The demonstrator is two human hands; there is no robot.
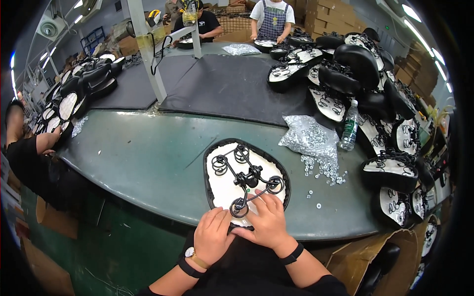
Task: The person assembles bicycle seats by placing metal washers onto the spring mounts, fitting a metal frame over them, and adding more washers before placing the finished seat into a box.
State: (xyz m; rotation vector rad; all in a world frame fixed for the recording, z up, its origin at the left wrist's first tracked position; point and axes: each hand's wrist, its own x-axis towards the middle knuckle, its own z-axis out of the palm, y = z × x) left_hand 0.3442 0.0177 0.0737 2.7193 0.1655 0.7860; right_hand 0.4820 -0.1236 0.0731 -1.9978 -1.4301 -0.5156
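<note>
Two hands on upturned saddle (245, 177) at near desk (148, 163) edge: left hand (213, 236) fingers spread flat on rim, right hand (268, 221) fingers pressed on wire spring frame (245, 180). We judge saddle stiff, moderately heavy; padded rim gives safest hold, springs snag.

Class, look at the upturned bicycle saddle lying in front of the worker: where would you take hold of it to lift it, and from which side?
Probably grip the saddle by its black outer rim at the wide sides, one hand on each side. It lies underside up and flat on the green table, so the rim is exposed all round. The wire spring frame in the middle is knobbly and open. The left hand and right hand rest at the near end.
</note>
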